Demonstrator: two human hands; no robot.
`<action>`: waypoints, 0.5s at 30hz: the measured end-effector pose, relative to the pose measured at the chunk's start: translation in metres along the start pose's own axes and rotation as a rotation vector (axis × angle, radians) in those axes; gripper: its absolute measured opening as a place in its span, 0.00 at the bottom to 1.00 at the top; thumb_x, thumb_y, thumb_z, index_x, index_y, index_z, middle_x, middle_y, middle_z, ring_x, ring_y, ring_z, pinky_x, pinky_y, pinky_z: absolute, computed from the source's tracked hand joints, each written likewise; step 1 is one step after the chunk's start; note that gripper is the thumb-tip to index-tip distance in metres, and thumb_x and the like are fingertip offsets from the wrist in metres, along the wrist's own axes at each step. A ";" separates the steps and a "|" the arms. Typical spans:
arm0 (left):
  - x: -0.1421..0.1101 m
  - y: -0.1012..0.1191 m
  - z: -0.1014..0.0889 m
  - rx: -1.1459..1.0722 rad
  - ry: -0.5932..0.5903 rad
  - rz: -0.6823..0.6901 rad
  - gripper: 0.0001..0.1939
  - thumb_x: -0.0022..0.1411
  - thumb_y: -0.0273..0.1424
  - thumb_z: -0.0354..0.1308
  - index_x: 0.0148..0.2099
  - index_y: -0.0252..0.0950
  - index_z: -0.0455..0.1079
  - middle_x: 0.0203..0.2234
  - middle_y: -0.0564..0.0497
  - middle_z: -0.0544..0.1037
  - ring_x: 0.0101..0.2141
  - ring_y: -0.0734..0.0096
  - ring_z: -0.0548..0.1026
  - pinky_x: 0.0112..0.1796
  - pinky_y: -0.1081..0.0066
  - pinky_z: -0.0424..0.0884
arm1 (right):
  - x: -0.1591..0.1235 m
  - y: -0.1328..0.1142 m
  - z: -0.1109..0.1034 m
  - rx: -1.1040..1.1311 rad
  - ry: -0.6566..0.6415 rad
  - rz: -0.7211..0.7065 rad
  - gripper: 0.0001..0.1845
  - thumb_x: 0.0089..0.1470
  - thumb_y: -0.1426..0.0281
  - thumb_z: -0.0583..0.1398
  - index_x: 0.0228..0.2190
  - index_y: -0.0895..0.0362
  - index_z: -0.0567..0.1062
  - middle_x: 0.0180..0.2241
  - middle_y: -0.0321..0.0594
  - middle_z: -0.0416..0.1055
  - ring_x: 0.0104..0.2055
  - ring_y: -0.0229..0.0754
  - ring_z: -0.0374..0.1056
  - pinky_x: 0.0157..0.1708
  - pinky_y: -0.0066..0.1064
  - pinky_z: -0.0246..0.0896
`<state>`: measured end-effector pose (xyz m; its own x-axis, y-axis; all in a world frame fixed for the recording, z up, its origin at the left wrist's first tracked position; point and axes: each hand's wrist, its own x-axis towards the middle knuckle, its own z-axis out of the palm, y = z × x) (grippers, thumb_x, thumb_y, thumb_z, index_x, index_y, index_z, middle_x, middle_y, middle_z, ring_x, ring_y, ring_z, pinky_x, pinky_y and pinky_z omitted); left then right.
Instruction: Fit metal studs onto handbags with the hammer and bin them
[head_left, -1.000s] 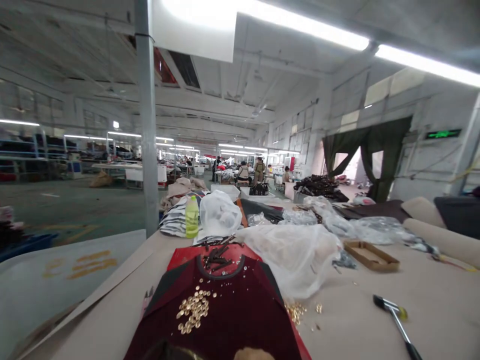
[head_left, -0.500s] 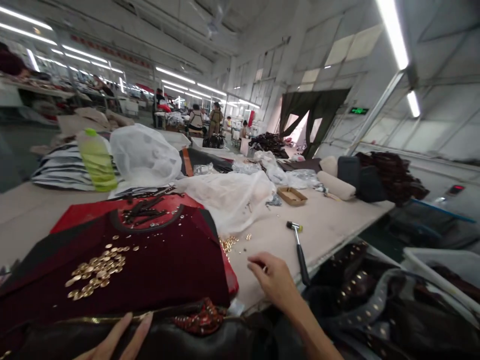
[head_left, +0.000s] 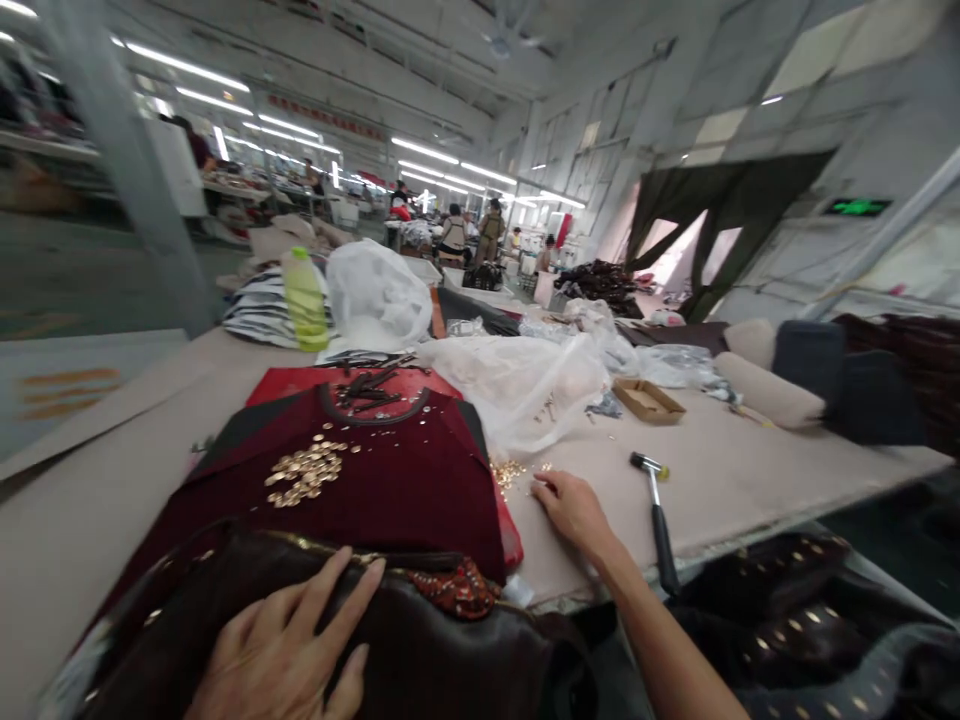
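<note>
My left hand (head_left: 289, 650) lies flat with spread fingers on a dark brown garment (head_left: 435, 660) at the near table edge. My right hand (head_left: 574, 508) rests on the beige table (head_left: 742, 480) with its fingers curled down beside loose gold studs (head_left: 510, 472); whether it pinches any is hidden. A dark red velvet garment (head_left: 405, 480) lies between the hands, with a pile of gold buttons (head_left: 304, 472) on it and dark metal pieces (head_left: 371, 385) near its collar. A small hammer (head_left: 656, 505) lies just right of my right hand.
A clear plastic bag (head_left: 525, 385), a shallow cardboard tray (head_left: 649, 400), a green bottle (head_left: 306, 300), a white bag (head_left: 379, 295), fabric rolls (head_left: 769, 390) and a studded dark garment (head_left: 810, 620) below the table edge. Other people work far back. A pillar (head_left: 127, 170) stands left.
The view swung down and then back left. Both hands came into sight; my left hand spread flat onto the brown garment and my right hand reached forward to the loose studs.
</note>
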<state>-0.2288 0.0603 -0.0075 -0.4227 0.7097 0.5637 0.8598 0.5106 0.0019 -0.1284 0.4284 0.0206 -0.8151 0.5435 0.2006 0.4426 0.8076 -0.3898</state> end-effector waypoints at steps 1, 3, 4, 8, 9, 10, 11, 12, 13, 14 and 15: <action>0.004 0.003 -0.008 0.039 -0.002 0.022 0.29 0.60 0.34 0.55 0.64 0.50 0.66 0.59 0.50 0.72 0.44 0.60 0.73 0.44 0.58 0.61 | 0.001 0.001 -0.001 -0.014 -0.004 -0.004 0.16 0.63 0.69 0.57 0.46 0.60 0.80 0.45 0.48 0.79 0.47 0.48 0.75 0.50 0.35 0.65; 0.010 0.008 -0.019 0.090 -0.015 0.037 0.28 0.61 0.34 0.55 0.64 0.47 0.66 0.58 0.49 0.72 0.45 0.61 0.73 0.45 0.59 0.61 | -0.002 0.008 -0.007 -0.055 0.009 -0.001 0.17 0.63 0.68 0.55 0.47 0.59 0.80 0.45 0.48 0.79 0.47 0.48 0.75 0.49 0.35 0.65; 0.012 0.009 -0.022 0.098 -0.031 0.025 0.28 0.61 0.33 0.55 0.63 0.47 0.67 0.58 0.49 0.72 0.45 0.61 0.72 0.46 0.59 0.61 | -0.006 0.014 -0.012 -0.084 0.029 0.010 0.19 0.63 0.67 0.54 0.48 0.60 0.79 0.47 0.49 0.78 0.48 0.49 0.74 0.51 0.36 0.65; 0.012 0.014 -0.026 0.063 -0.048 -0.015 0.29 0.60 0.31 0.55 0.64 0.48 0.66 0.59 0.49 0.71 0.46 0.60 0.71 0.47 0.58 0.60 | -0.035 0.061 -0.040 -0.331 0.197 0.209 0.27 0.62 0.66 0.50 0.54 0.72 0.73 0.52 0.67 0.70 0.55 0.67 0.66 0.57 0.55 0.56; 0.012 0.015 -0.026 0.051 -0.048 -0.023 0.29 0.59 0.31 0.55 0.64 0.48 0.66 0.60 0.50 0.71 0.47 0.60 0.71 0.48 0.58 0.59 | -0.044 0.077 -0.045 -0.441 0.204 0.307 0.30 0.62 0.63 0.50 0.55 0.73 0.72 0.51 0.69 0.70 0.54 0.70 0.67 0.56 0.57 0.57; 0.012 0.016 -0.026 0.037 -0.045 -0.038 0.29 0.59 0.30 0.55 0.63 0.48 0.66 0.60 0.50 0.71 0.47 0.61 0.71 0.48 0.58 0.59 | -0.053 0.094 -0.049 -0.513 0.164 0.391 0.32 0.62 0.61 0.50 0.55 0.75 0.71 0.50 0.69 0.71 0.53 0.70 0.68 0.55 0.56 0.59; 0.012 0.018 -0.027 0.022 -0.040 -0.065 0.28 0.59 0.29 0.55 0.63 0.49 0.67 0.60 0.52 0.71 0.47 0.62 0.71 0.48 0.58 0.59 | -0.060 0.111 -0.052 -0.541 0.110 0.449 0.34 0.62 0.60 0.49 0.56 0.75 0.69 0.49 0.68 0.73 0.52 0.68 0.69 0.55 0.54 0.61; 0.013 0.019 -0.028 0.001 -0.037 -0.099 0.27 0.59 0.29 0.55 0.61 0.51 0.68 0.60 0.54 0.71 0.47 0.63 0.71 0.48 0.58 0.60 | -0.066 0.125 -0.054 -0.547 0.062 0.480 0.35 0.62 0.59 0.47 0.57 0.74 0.68 0.49 0.66 0.74 0.51 0.66 0.71 0.54 0.51 0.62; 0.014 0.020 -0.029 -0.023 -0.034 -0.135 0.27 0.59 0.29 0.55 0.60 0.52 0.70 0.59 0.57 0.71 0.47 0.64 0.71 0.48 0.59 0.60 | -0.071 0.138 -0.056 -0.534 0.027 0.496 0.35 0.62 0.59 0.45 0.58 0.73 0.67 0.49 0.65 0.74 0.51 0.65 0.72 0.53 0.50 0.64; 0.015 0.021 -0.031 -0.049 -0.036 -0.166 0.26 0.59 0.30 0.55 0.59 0.54 0.71 0.59 0.59 0.72 0.46 0.65 0.71 0.48 0.59 0.61 | -0.074 0.147 -0.058 -0.520 0.015 0.502 0.36 0.62 0.59 0.44 0.59 0.72 0.66 0.50 0.63 0.74 0.50 0.64 0.72 0.52 0.49 0.65; 0.016 0.021 -0.033 -0.073 -0.043 -0.189 0.26 0.58 0.30 0.55 0.58 0.56 0.71 0.59 0.60 0.72 0.46 0.66 0.72 0.48 0.59 0.61 | -0.076 0.153 -0.060 -0.513 0.020 0.500 0.36 0.61 0.60 0.43 0.59 0.72 0.66 0.50 0.63 0.74 0.50 0.64 0.73 0.51 0.49 0.66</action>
<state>-0.2081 0.0669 0.0288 -0.5886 0.6257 0.5119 0.7820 0.6012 0.1644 0.0237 0.5244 -0.0002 -0.4635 0.8770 0.1267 0.8855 0.4635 0.0317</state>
